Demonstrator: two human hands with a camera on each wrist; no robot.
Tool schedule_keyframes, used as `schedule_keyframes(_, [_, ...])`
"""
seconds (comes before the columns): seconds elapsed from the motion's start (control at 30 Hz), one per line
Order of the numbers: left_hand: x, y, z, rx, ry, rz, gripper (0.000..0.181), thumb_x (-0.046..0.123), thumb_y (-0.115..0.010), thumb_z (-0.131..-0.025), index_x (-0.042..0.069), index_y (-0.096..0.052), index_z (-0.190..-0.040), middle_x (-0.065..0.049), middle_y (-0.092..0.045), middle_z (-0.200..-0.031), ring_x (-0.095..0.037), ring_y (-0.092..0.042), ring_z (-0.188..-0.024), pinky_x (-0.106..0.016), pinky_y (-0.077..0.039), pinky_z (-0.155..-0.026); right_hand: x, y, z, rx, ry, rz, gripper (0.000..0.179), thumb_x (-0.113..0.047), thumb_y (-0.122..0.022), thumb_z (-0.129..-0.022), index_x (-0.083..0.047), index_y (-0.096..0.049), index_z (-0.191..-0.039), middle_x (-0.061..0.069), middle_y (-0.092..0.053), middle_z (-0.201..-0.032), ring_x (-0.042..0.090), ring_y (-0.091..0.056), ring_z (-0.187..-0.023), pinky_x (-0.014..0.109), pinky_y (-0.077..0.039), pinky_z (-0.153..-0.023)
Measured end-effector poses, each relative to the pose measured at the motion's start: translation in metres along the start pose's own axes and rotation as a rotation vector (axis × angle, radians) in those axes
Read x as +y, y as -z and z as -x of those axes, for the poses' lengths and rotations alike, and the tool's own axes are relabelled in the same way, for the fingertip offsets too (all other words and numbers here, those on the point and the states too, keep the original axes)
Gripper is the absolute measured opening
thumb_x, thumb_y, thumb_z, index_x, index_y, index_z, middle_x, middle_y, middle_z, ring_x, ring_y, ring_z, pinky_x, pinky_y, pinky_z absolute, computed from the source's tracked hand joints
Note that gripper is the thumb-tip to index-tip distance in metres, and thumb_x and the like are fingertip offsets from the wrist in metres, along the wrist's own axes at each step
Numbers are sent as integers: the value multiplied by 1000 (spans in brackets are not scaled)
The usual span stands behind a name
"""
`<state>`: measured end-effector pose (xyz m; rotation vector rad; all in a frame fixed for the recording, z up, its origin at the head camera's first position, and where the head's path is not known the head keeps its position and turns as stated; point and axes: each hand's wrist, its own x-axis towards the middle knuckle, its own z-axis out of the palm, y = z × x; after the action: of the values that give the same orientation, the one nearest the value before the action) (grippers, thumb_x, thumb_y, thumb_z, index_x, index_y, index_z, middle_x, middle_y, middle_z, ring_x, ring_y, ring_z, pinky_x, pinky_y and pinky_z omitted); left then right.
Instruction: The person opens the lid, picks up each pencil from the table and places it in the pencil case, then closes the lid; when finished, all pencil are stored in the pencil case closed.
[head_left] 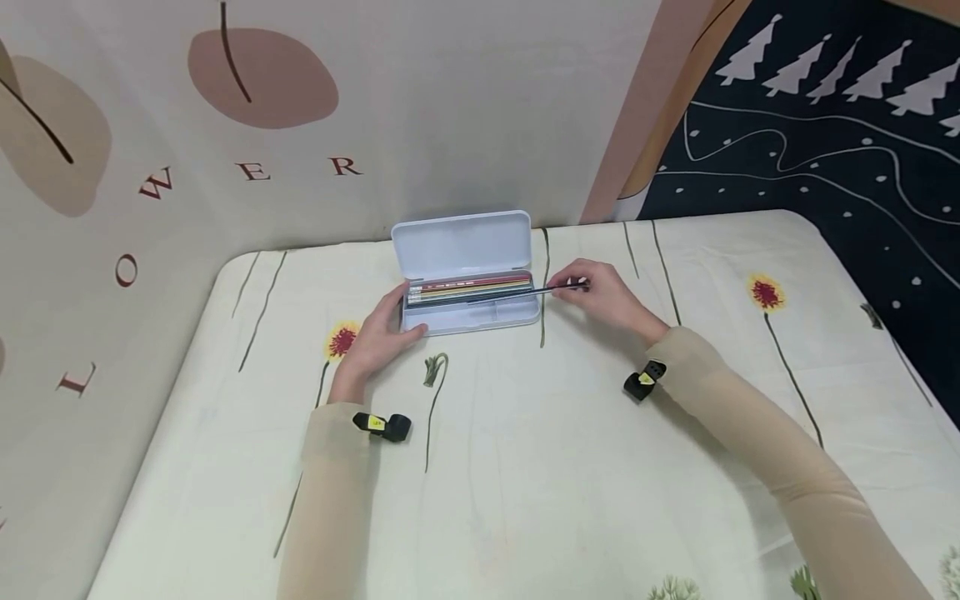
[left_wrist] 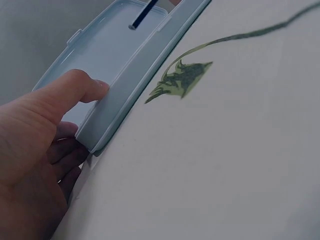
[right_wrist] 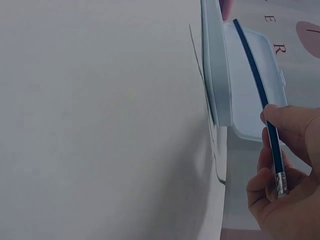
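A light blue pencil case [head_left: 453, 321] lies at the far side of the table, its lid [head_left: 463, 244] raised at the back. Several pencils [head_left: 465, 287] lie side by side inside it. My left hand [head_left: 375, 340] holds the case's left end, thumb on the front rim and fingers behind the corner in the left wrist view. My right hand [head_left: 600, 292] pinches a dark blue pencil [right_wrist: 257, 75] near its metal-banded end, at the case's right side. That pencil slants over the case, and its far tip overlaps the tray in the head view.
A white cloth [head_left: 525, 467] printed with flowers and stems covers the table. Behind it hangs a pale backdrop [head_left: 465, 100] with letters and leaf shapes, and a dark cloth [head_left: 810, 158] with tree prints at right. Both wrists wear small black cameras.
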<state>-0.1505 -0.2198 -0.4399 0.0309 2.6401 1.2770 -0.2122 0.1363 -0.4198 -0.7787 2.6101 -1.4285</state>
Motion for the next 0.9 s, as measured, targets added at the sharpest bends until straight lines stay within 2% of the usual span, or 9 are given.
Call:
schedule_keyframes(0.43, [3,0,2,5,12,11,84,24,-69,-89,14,-19,-156,-10,-16,-159,-28,-10,-145,-48,-12,-117,-10,-21,-25,-11,-22,62,14,1,-66,-88,5,-72,-100,17,-65,-99,27,-60,-92,38,-52,-81])
schedule_keyframes(0.9, [0,0,0,10,-15,-1,83,24,-69,-89,12,-20,-155,-11,-17,-159,-28,-12,-145,-47,-13,-117,-21,-46,-45,-28,22,65,15,3,-63,-88,6,-71,-100,18,-65,-101,27,-59,-96,36,-50,-84])
